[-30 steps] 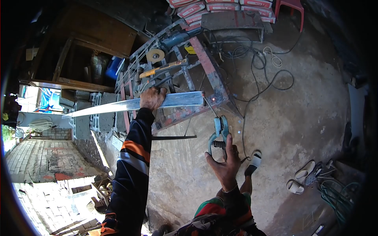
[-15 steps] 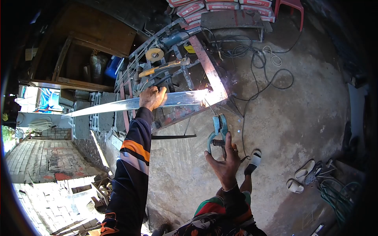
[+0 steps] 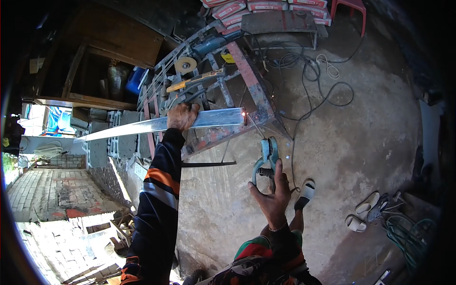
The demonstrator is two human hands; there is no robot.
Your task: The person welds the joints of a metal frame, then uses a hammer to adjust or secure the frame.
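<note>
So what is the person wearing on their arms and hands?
Both the left hand and right hand are bare, no gloves. The left sleeve is dark with orange and pale bands. The right sleeve is dark with green and red patches, and a thin bracelet circles that wrist.

The left grip sits clenched at full arm's reach, the right grip closed nearer the body.

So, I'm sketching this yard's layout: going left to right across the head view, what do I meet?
Concrete blocks → left hand gripping the metal bar → weld glow → right hand holding the electrode holder → sandalled foot → loose sandals → green hose.
</note>
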